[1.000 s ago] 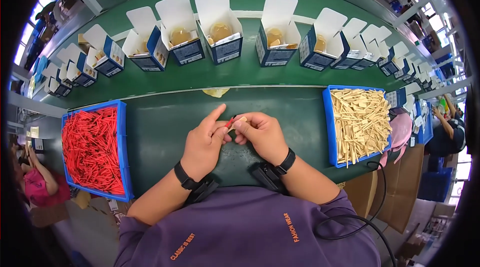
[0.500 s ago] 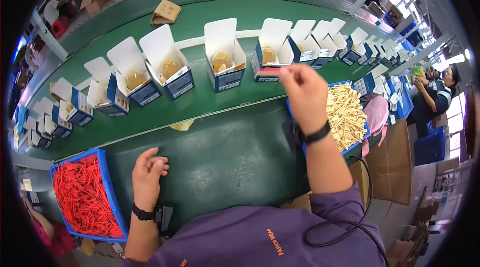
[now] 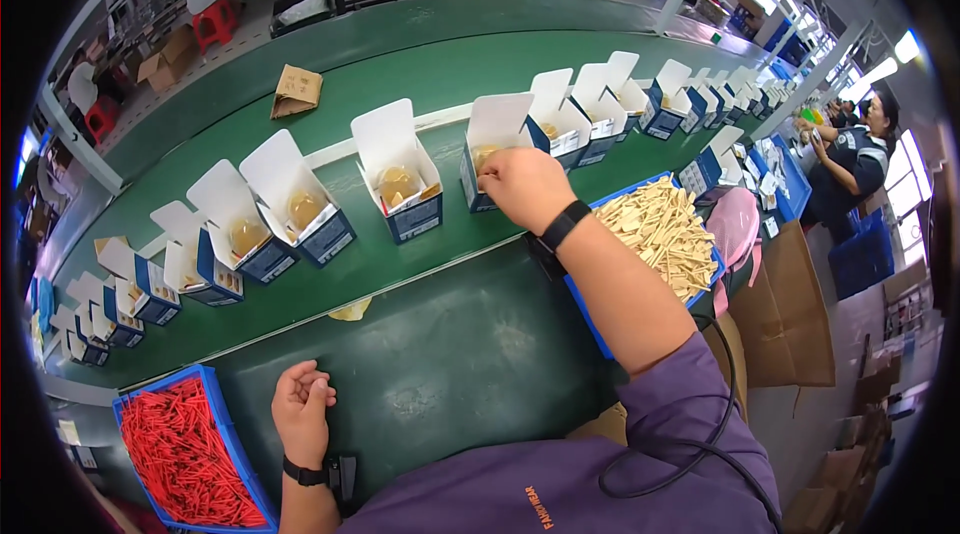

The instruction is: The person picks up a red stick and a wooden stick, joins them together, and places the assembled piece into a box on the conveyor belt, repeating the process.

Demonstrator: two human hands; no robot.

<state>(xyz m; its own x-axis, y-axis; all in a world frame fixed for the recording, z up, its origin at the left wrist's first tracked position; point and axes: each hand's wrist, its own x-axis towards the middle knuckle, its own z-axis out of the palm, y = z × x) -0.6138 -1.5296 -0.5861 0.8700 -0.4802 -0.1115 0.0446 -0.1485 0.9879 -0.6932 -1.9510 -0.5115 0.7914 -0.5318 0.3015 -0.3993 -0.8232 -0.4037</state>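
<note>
My right hand reaches over the bench to an open blue-and-white carton in the row. Its fingers are pinched at the carton's mouth and hide what they hold. A round amber-coloured item shows inside that carton, partly behind the hand. The carton to its left also stands open with a similar amber item and a bit of red at its edge. My left hand hovers over the dark near bench, fingers loosely curled, nothing visible in them. It is nearest to a blue tray of red sticks.
A blue tray of pale wooden pieces lies beneath my right forearm. Several more open cartons line the green surface on both sides. A folded brown cardboard piece lies behind the row. At the right, a person stands near a pink bag.
My right hand, pinching a red and a pale stick before, has moved left and down to the carton's mouth; the sticks no longer show. The left hand's fingers have curled in slightly. The view has shifted.
</note>
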